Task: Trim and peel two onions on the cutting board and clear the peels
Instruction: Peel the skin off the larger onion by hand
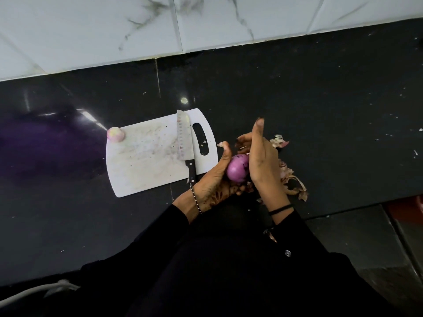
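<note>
1. Black counter (320, 110) under white marble-look wall tiles, that was my setup. The white cutting board (146, 161) had the knife (184, 143) lying flat beside its handle slot.
2. The onion in hand (237, 169) was off the board, just past its right edge and above the counter. My left hand (212, 179) cupped it from below, fingers curled round it, thumb up alongside.
3. My right hand (263, 163) lay against its far side. Whether those fingers pinched skin or only rested there, I couldn't tell from that angle.
4. Handling, my guess: firm, light, and slick where bare. So I'd hold it round the belly and pick at loose skin from a trimmed end.
5. Looks: it was smooth, glossy purple-pink, and bare on the side I could see. The other onion (115, 134) sat pale and peeled at the board's far left corner. Papery peels (293, 179) were heaped on the counter to the right of my hands.
</note>
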A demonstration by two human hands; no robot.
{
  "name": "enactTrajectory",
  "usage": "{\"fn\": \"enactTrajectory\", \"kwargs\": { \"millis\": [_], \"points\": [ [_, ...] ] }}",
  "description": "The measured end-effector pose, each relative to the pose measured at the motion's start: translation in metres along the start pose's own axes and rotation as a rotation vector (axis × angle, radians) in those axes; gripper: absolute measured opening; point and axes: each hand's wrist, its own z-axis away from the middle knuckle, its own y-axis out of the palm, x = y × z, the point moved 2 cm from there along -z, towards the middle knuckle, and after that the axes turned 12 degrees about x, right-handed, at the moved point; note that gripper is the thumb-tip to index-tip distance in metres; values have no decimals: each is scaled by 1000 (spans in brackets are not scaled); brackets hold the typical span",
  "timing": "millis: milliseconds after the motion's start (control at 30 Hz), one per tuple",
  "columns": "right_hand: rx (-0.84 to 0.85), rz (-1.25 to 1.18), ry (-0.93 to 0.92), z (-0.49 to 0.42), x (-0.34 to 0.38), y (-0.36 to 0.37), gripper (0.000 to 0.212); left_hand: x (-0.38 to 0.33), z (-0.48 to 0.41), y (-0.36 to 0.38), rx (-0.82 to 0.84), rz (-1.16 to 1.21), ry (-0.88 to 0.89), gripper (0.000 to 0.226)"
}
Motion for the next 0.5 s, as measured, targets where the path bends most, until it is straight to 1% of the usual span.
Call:
{"fn": "enactTrajectory", "kwargs": {
  "millis": [100,200,300,333,400,467,500],
  "points": [
    [4,100,-31,3,6,6,71,1,-2,-1,-13,-29,-8,66],
    [0,256,-41,6,10,10,67,2,-3,-2,-85,-77,-8,65],
    [-14,447,-91,8,12,15,65,3,-5,-4,-198,-76,10,76],
    [-25,509,-112,9,12,17,65,3,-5,-4,-239,-64,19,76],
    [-38,599,-143,11,12,23,65,6,-5,-6,-285,-42,23,66],
    [-6,577,-156,12,10,27,71,6,-3,-5,-299,-27,23,63],
    [32,521,-158,12,10,28,74,5,-2,-5,-299,-38,33,68]
  ]
}}
